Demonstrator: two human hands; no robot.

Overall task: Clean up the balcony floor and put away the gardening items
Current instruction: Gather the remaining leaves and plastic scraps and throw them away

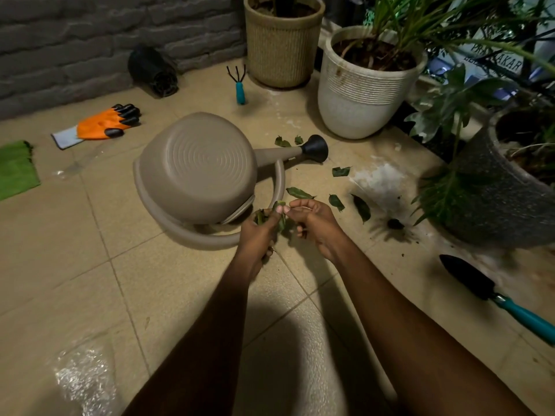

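1. I see a beige tiled balcony floor [75, 265], with a grey brick wall [75, 40] at the far side.
2. The grip of my left hand [259, 232] is clamped round a bunch of green leaves [260, 217], just near of the tipped taupe plastic watering can [198, 166].
3. The grip of my right hand [315, 223] pinches that bunch's top.
4. Loose green leaves [300, 193] lie on the floor, right of the can.
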